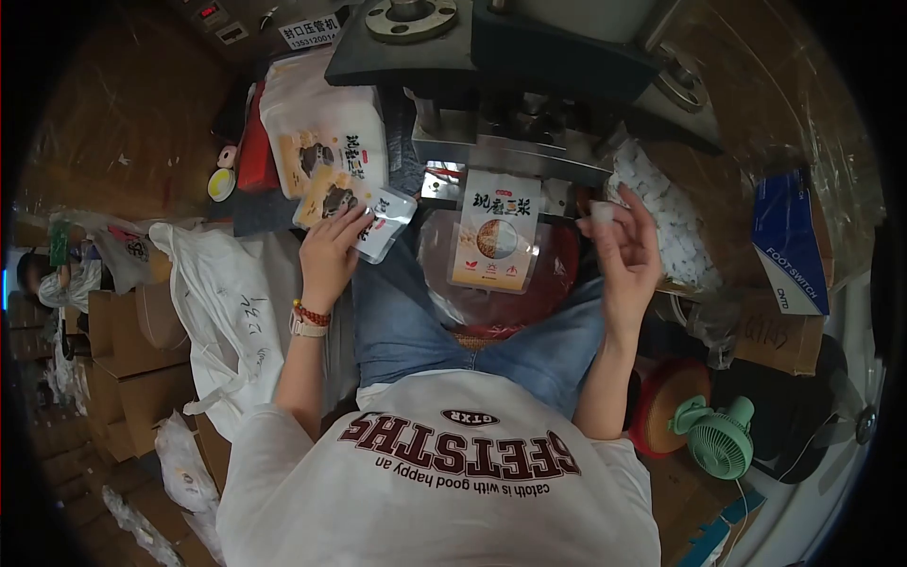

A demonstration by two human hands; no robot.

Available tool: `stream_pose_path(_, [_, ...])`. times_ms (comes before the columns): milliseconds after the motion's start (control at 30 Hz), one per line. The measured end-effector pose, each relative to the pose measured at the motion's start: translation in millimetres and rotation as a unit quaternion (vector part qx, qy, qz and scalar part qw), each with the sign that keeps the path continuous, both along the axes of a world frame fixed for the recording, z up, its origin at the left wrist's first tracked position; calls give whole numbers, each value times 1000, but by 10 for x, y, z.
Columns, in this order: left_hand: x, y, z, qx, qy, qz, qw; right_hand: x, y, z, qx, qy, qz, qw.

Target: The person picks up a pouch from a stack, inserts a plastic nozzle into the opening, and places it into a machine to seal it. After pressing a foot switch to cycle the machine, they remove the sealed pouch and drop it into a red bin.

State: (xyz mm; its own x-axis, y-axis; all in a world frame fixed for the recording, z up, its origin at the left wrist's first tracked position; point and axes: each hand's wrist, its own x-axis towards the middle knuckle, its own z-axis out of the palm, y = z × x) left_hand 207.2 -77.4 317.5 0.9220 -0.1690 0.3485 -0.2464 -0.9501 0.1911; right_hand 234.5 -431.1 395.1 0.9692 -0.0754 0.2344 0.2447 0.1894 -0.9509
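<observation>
My left hand (333, 248), with a beaded bracelet and watch at the wrist, is closed on a printed pouch (385, 227) with clear edges, next to a stack of similar pouches (326, 118). My right hand (628, 248) is raised, pinching a small white plastic piece (602, 213) between thumb and fingers. Between the hands, another printed pouch (496, 231) hangs with its top edge at the metal jaw of a press machine (515, 146). Neither hand touches that pouch. A heap of small white pieces (661, 203) lies beside my right hand.
A round red stool top (557, 255) under plastic is between my knees. White woven sack (222, 312) and cardboard boxes (128, 345) stand left. At right are a blue foot-switch box (789, 241), a carton (779, 342) and a green fan (720, 442).
</observation>
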Motion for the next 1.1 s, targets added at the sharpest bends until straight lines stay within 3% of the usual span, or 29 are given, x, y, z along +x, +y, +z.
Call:
stream_pose_path(33, [-43, -40, 72, -47, 0, -6, 999, -80, 98, 41, 21, -12, 51, 998])
stream_pose_path(67, [-52, -169, 121, -169, -26, 9, 985, -157, 190, 71, 20, -7, 102, 995])
stream_pose_path(133, [-98, -371, 259, -213, -22, 2, 977, -243, 372, 78, 18, -10, 190, 981])
stream_pose_path(200, [-128, -575, 367, -281, -50, -40, 957, -218, 543, -7, -70, -37, 211, 974])
stream_pose_path(233, [-140, -653, 432, -282, -51, -45, 957, -182, 595, 20, -192, -99, 173, 961])
stream_pose_path(267, [-149, -720, 501, -244, -70, -74, 964, -178, 581, 22, -193, -99, 169, 961])
stream_pose_path(333, [-166, -769, 583, -141, -97, -114, 979, -150, 548, 28, -377, -266, 134, 877])
stream_pose_path(367, [-186, -792, 631, -142, -98, -115, 978, -155, 516, 67, -379, -267, 133, 876])
stream_pose_path(433, [-205, -866, 703, -163, 12, -158, 974, -195, 413, 157, -471, -305, 154, 813])
stream_pose_path(500, [-123, -958, 552, -228, 44, -167, 958, -108, 318, 49, -435, -283, 156, 840])
stream_pose_path(567, [0, -1042, 300, -388, 171, -185, 887, -42, 286, -3, -396, -260, 159, 866])
stream_pose_path(600, [42, -1089, 202, -388, 173, -187, 886, -19, 285, -10, -385, -199, 155, 888])
stream_pose_path(667, [100, -1195, 41, -476, 356, -114, 796, 12, 251, -19, -373, -132, 149, 906])
stream_pose_path(700, [128, -1257, -8, -476, 357, -115, 795, 44, 213, -10, -439, -183, 43, 878])
stream_pose_path(767, [176, -1368, -68, -625, 369, -54, 686, 93, 78, 34, -432, -183, -82, 879])
stream_pose_path(800, [225, -1396, -21, -626, 370, -52, 685, 85, -43, 76, -362, -131, -100, 918])
stream_pose_path(833, [300, -1410, 86, -672, 373, -35, 639, 89, -158, 128, -368, -95, -144, 914])
stream_pose_path(867, [375, -1410, 184, -715, 373, -18, 590, 135, -261, 145, -392, -58, -177, 901])
stream_pose_path(900, [457, -1401, 248, -729, 386, -10, 566, 202, -347, 143, -415, -21, -209, 885])
stream_pose_path(933, [533, -1386, 224, -730, 386, -6, 564, 294, -399, 51, -493, -57, -238, 835])
stream_pose_path(967, [596, -1370, 192, -744, 384, -14, 547, 349, -479, -124, -494, -55, -235, 836])
stream_pose_path(1033, [636, -1379, 179, -767, 377, -19, 519, 433, -603, -404, -664, -3, -146, 733])
stream_pose_path(1100, [644, -1414, 196, -765, 378, -16, 522, 444, -647, -429, -649, 2, -132, 750])
